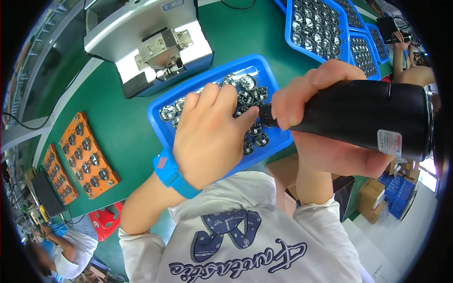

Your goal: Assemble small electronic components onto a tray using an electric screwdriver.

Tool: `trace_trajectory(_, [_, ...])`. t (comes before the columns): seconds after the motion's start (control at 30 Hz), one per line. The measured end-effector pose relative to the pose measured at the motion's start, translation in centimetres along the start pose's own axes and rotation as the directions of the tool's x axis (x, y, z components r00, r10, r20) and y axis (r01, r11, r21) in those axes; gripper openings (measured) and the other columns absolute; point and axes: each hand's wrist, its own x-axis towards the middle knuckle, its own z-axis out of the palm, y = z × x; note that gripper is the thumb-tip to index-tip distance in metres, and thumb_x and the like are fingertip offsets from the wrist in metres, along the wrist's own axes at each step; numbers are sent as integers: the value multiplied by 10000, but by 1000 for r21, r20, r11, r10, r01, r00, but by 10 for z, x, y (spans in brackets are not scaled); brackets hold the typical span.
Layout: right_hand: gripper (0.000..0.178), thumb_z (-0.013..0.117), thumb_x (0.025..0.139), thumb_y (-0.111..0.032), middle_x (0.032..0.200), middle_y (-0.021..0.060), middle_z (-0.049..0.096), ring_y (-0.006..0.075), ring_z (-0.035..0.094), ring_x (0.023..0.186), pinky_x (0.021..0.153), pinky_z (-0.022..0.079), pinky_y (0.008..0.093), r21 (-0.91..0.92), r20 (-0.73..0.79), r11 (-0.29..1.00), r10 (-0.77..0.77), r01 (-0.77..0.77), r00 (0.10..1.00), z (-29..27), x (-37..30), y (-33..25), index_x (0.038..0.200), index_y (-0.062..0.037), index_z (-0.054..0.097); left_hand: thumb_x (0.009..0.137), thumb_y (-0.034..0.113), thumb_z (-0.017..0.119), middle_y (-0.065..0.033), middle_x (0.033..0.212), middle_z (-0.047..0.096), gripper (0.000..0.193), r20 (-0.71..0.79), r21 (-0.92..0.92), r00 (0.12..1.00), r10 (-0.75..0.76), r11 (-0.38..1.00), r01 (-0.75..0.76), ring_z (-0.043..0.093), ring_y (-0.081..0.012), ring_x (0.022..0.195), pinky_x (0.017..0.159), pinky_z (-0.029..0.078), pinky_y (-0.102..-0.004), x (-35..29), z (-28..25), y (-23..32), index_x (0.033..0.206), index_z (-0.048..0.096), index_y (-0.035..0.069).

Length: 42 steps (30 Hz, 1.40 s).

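Note:
My left hand, with a blue wrist strap, reaches over a blue plastic tray. Its fingers curl down among small round parts with shiny reflectors and dark circuit boards. The thumb points right; the fingertips are hidden, so what they grip does not show. In my right hand is a thick black electric screwdriver, lying almost level. Its narrow nose is beside my left thumb, over the tray's right half. The very tip of the tool cannot be made out.
A metal machine or fixture stands behind the tray. Two orange boards holding round parts lie at left. More blue trays of reflectors fill the far right. Cardboard boxes sit lower right. Other people work at both sides; a red stool is lower left.

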Motion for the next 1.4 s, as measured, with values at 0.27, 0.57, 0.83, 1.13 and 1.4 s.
trace_trajectory(0.27, [1085, 578, 778, -919, 858, 200, 656, 274, 621, 710, 682, 494, 417, -72, 222, 997, 47, -31, 974, -20, 10, -3, 1319, 20, 517, 859, 222, 751, -70, 953, 594, 166, 62, 80, 993, 102, 991, -107, 547, -255, 988, 829, 414, -387, 20, -3, -6, 774, 820, 97])
trace_trajectory(0.57, [987, 479, 862, -860, 818, 133, 598, 251, 584, 699, 676, 448, 401, -67, 336, 997, -16, 41, 942, -18, 15, -15, 1326, 9, 541, 818, 218, 772, -79, 881, 605, 136, 33, 140, 994, 103, 984, -107, 562, -259, 961, 813, 416, -387, 16, 1, -10, 760, 823, 106])
trace_trajectory(0.83, [781, 453, 999, -662, 890, 64, 516, 162, 504, 702, 653, 415, 317, -67, 143, 997, -23, 33, 989, 18, 33, -73, 1378, 21, 452, 761, 49, 744, -48, 951, 518, 391, 39, -12, 993, 115, 993, -115, 522, -256, 952, 813, 422, -373, 7, -11, -30, 1081, 858, 243])
trace_trajectory(1.13, [617, 685, 975, -487, 841, 32, 496, 116, 512, 653, 629, 433, 289, 60, 207, 986, 138, -154, 969, -4, 21, -78, 1283, -27, 412, 857, 266, 768, -42, 981, 576, 148, 93, 70, 956, 279, 956, -286, 555, -234, 1031, 831, 437, -351, -3, -17, -39, 939, 869, 195])
trace_trajectory(1.4, [470, 530, 1061, -198, 965, 58, 502, 125, 481, 731, 673, 415, 318, 82, 209, 996, 27, -45, 978, -5, 8, -76, 1430, 65, 409, 822, 135, 735, -55, 988, 581, 224, 35, 67, 963, 268, 961, -270, 561, -243, 1020, 820, 454, -368, -6, -32, -42, 1009, 850, 177])
